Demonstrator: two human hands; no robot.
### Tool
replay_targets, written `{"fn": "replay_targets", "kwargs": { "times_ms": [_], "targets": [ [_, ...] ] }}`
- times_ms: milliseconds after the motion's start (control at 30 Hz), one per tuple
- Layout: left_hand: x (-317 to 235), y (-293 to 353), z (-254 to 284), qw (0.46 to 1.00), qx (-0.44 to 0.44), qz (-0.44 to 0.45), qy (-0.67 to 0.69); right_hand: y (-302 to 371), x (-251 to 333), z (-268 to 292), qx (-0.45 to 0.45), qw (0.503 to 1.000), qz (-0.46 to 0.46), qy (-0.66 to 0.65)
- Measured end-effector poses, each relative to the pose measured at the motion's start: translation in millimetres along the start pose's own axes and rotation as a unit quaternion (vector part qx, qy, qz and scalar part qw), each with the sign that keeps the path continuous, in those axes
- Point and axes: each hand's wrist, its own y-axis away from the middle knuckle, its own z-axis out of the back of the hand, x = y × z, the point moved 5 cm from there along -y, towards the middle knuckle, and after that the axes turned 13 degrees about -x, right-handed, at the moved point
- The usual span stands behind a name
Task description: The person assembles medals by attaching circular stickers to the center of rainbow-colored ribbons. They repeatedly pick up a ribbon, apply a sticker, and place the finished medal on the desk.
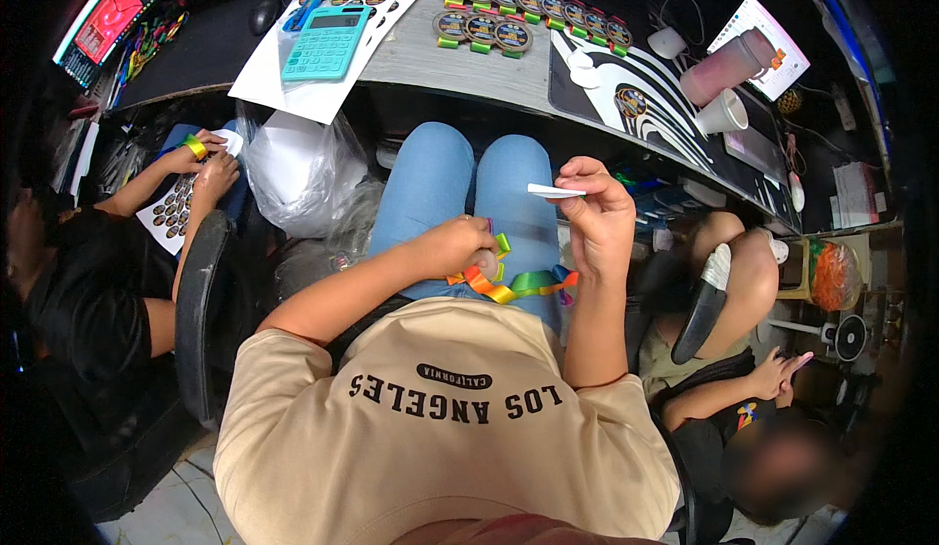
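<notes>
Eleven medals (528, 2), one calculator (327, 42)

Both forearms came up from the lower edge over the lap. The left hand (460, 247) lay low on the thighs, fingers curled shut into a loose fist, knuckles up. The right hand (599, 214) was raised higher, wrist bent, thumb and fingertips pinched together, forearm near vertical.
</notes>
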Motion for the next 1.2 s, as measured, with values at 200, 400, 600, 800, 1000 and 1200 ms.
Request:
{"fn": "replay_targets", "kwargs": {
  "times_ms": [200,400,600,800,1000,1200],
  "targets": [
    [5.3,14.1,-8.8,1.0,0.002,-0.011,0.018,-2.6,2.3,5.9,-0.013,1.0,0.005,0.005],
    [-12.4,20.3,-13.4,0.993,-0.008,-0.116,-0.038,-3.2,1.0,7.0,-0.016,1.0,0.013,0.011],
    [-15.8,15.1,-12.2,0.974,0.038,-0.219,-0.047,-2.0,3.2,6.8,-0.019,1.0,0.011,0.001],
    [-21.5,14.9,-4.5,0.987,0.092,-0.116,-0.058,0.8,17.3,4.3,-0.062,0.997,-0.008,0.033],
    [15.1,-5.9,55.7,0.984,0.033,0.177,-0.016,10.7,37.9,0.4,-0.07,0.992,0.074,0.079],
    [4.1,3.7,84.4,0.637,-0.017,0.372,0.675,13.9,45.5,-1.5,-0.028,0.987,0.099,0.125]
  ]
}}
